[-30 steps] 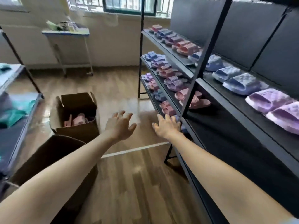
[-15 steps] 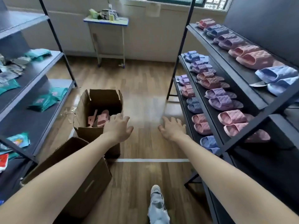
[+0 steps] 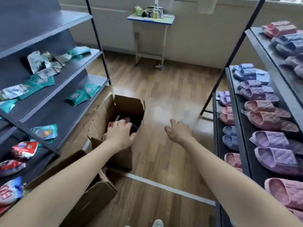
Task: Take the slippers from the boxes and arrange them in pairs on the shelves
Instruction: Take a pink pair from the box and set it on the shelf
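Since the preceding frames, the view has swung left and down, away from the dark metal shelving rack [image 3: 238, 122] on the right. The left hand [image 3: 120, 134], half a second ago at the near rim of the open brown cardboard box [image 3: 129, 104], now reaches down into its mouth. By this reading, one placement is over and the next pickup is beginning.

**Rack, right.** Quilted foam slippers in pink, purple and blue [image 3: 272, 149] stand in pairs along its tiers. No vacant stretch of shelf is in view here.

**Rack, left.** A second dark rack [image 3: 54, 94] holds teal and printed packets and is not part of the task.

**Floor.** The brown wood-plank floor [image 3: 164, 89] lies open between the two racks and gives room to turn toward the shelves.

**Boxes.** The open box has torn, upright flaps close around the wrist, which may catch a slipper as it is lifted. A second cardboard box [image 3: 91, 194] lies just beside it, under the left forearm.

**Slippers.** The pink foam slippers [image 3: 127, 120] lie inside the open box, partly hidden.

**Hands.** The left fingers curl down over the pink slippers. Whether they grip one cannot be told. The right hand [image 3: 178, 131] hangs over bare floor, its fingers loosely spread and holding nothing.
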